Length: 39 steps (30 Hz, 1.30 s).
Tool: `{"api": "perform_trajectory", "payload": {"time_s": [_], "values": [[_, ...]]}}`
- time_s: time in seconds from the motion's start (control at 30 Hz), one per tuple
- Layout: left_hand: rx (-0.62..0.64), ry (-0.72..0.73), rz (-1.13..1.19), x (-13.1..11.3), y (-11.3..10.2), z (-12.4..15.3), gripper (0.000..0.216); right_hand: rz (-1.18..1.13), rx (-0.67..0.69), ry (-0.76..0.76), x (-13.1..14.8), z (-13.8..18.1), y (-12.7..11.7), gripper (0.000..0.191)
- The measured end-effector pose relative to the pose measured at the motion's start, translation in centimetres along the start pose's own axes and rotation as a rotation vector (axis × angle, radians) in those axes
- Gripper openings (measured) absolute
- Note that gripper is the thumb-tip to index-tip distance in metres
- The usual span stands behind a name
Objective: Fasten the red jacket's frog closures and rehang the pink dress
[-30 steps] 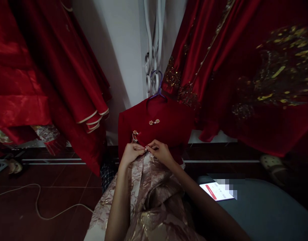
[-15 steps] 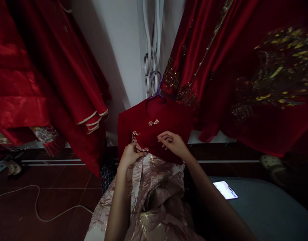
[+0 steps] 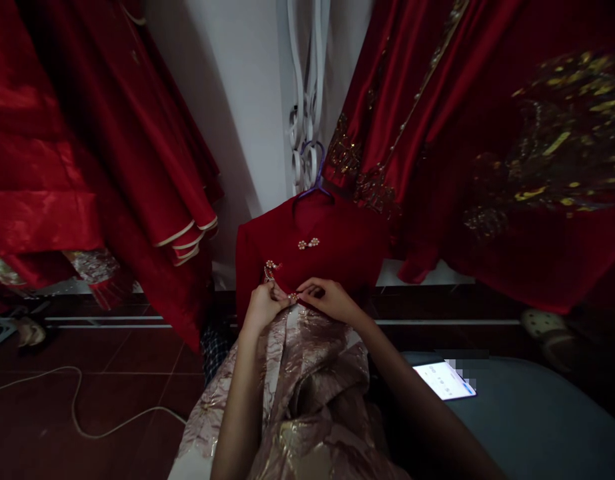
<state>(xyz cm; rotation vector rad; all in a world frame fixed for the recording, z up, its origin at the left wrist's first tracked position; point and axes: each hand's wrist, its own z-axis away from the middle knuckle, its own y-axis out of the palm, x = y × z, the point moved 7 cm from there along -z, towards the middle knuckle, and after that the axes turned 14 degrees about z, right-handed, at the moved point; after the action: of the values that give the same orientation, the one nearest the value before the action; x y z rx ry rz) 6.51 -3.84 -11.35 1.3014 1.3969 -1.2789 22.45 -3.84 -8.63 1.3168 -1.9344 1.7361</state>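
A red jacket (image 3: 272, 237) hangs in front of me on a purple hanger (image 3: 318, 167). It has a beaded flower clasp (image 3: 308, 244) below the neckline and a beaded ornament (image 3: 270, 268) at the left. A lower beaded flower clasp (image 3: 293, 297) sits near the waist, where the red cloth meets a pinkish brocade skirt (image 3: 327, 373). My left hand (image 3: 264, 307) pinches this lower clasp from its left side. From the right, my right hand (image 3: 330, 300) meets it with thumb and fingers drawn together; its fingertips touch the clasp, partly hiding it.
Red garments (image 3: 102, 133) hang at the left, and a red gown with gold sequins (image 3: 577, 140) at the right. A lit phone (image 3: 445, 381) lies on a grey-green surface (image 3: 527, 413). A white cable (image 3: 77, 400) crosses the tiled floor. Behind the hanger stands a white scrolled rack (image 3: 300, 87).
My right hand has moved left and down from above the red cloth to the lower clasp. My left hand stays at the clasp. The phone's screen shows different content.
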Motion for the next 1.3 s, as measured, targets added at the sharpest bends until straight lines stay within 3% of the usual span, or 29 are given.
{"api": "perform_trajectory", "payload": {"time_s": [0.13,0.43,0.57,0.63,0.73,0.83,0.9,0.97,1.1,1.3], "values": [[0.037,-0.008,0.088,0.8,0.0,-0.3,0.027,-0.007,0.001,0.000,-0.3,-0.1,0.6,0.020],[0.033,0.026,0.019,0.3,-0.4,-0.2,0.032,-0.002,-0.019,0.032,-1.0,-0.2,2.1,0.022],[0.074,-0.063,0.189,0.6,0.0,0.0,0.033,-0.015,0.007,0.034,-1.0,-0.2,1.9,0.019],[0.050,-0.143,0.391,0.8,-0.1,0.0,0.035,-0.050,0.061,0.040,-0.9,-0.1,1.3,0.021],[-0.043,-0.206,0.724,1.0,-0.4,-0.3,0.040,-0.155,0.269,0.051,-0.6,0.5,0.8,0.031],[-0.148,-0.235,0.965,1.6,-0.4,-0.7,0.033,-0.241,0.501,0.063,-0.1,1.5,0.6,0.038],[-0.261,-0.235,1.042,2.2,-0.4,-0.9,0.025,-0.252,0.580,0.064,0.1,2.0,0.4,0.039],[-0.309,-0.229,1.060,2.7,-0.1,-1.0,0.022,-0.243,0.604,0.061,0.2,2.1,0.3,0.039],[-0.225,-0.209,1.043,2.6,0.9,-1.3,0.027,-0.234,0.609,0.047,0.4,2.2,0.3,0.038],[-0.249,-0.169,0.993,1.9,0.5,-1.1,0.028,-0.234,0.604,0.043,0.6,2.2,0.2,0.038]]}}
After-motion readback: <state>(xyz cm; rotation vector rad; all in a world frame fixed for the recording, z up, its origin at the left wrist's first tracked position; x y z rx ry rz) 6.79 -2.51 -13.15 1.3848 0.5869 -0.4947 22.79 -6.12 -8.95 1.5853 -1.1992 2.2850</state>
